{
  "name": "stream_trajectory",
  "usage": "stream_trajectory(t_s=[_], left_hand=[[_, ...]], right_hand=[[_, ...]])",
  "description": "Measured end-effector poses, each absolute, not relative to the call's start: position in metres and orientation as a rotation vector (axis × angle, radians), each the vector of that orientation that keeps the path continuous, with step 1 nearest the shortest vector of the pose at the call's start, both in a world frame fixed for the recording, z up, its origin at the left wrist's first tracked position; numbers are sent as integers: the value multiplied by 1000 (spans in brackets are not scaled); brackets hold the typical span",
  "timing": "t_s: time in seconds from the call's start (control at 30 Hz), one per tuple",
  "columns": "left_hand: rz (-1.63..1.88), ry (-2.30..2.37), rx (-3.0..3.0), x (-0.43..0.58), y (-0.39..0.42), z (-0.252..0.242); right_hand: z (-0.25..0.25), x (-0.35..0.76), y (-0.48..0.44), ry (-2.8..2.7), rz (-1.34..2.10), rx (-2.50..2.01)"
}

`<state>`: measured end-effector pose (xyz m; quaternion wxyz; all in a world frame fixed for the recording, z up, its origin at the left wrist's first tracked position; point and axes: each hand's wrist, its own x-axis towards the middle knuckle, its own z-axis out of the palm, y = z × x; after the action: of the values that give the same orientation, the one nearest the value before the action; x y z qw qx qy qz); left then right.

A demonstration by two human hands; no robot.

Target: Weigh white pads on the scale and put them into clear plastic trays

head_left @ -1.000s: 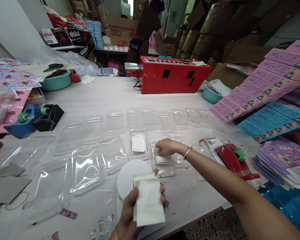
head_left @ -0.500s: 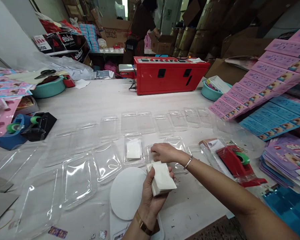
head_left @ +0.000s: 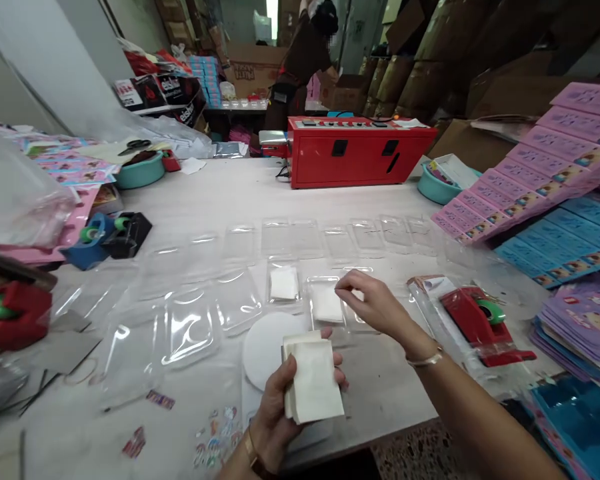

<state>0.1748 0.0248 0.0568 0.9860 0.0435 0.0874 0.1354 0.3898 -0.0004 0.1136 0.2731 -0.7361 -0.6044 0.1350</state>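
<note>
My left hand [head_left: 285,407] is closed round a stack of cream-white paper squares [head_left: 317,380], held over the near edge of a round white scale plate [head_left: 260,350]. My right hand [head_left: 370,297] is pinched, its fingertips at the right edge of a white paper square [head_left: 326,303] lying in a clear plastic tray. Whether anything is between those fingertips is hidden. To the left, another clear tray holds a white square [head_left: 284,284]. Rows of clear plastic trays [head_left: 237,300] spread across the table on both sides.
A red machine [head_left: 360,153] stands at the back. Red tape dispensers [head_left: 473,323] lie right and far left; pink and blue printed cards [head_left: 535,167] lean at right. Teal bowls [head_left: 140,170] sit at the sides. A person [head_left: 300,60] stands beyond.
A white square now lies in the tray by my right hand. That hand has moved right and closed to a pinch. My left hand has tilted the stack more upright. The view has swung left.
</note>
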Motion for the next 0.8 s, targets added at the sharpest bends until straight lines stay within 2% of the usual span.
stream_trajectory(t_s=[0.13, 0.4, 0.8], left_hand=[[269, 231, 183, 133, 11, 61], [339, 290, 381, 91, -25, 53], [425, 259, 258, 81, -32, 52]], right_hand=[[130, 332, -44, -1604, 542, -1572], [119, 246, -78, -1745, 523, -1522], [107, 220, -88, -1828, -49, -1456]])
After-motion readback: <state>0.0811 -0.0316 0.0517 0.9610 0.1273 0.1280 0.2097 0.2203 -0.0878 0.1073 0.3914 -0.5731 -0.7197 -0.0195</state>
